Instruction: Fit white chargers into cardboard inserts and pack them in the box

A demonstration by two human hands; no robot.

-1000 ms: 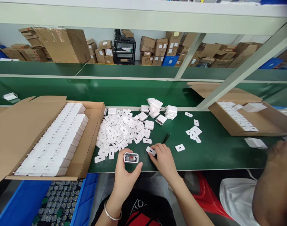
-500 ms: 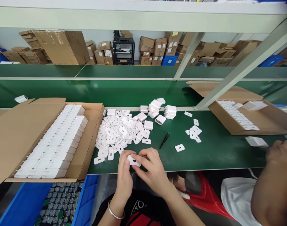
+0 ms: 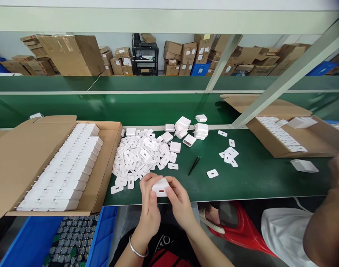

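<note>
At the lower centre of the frame, the left hand (image 3: 149, 202) and the right hand (image 3: 181, 202) hold a white charger (image 3: 160, 184) between them, a red slot (image 3: 161, 191) in its near end. A pile of white caps (image 3: 141, 155) lies left of centre, beside an open carton (image 3: 109, 163) of chargers (image 3: 61, 170). Black tweezers (image 3: 194, 165) lie right of centre; another person's hand (image 3: 338, 171) shows at the right edge.

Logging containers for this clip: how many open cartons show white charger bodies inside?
2: left carton, beside the faceplate pile; right carton, by the slanted post. Others may be hidden.
</note>
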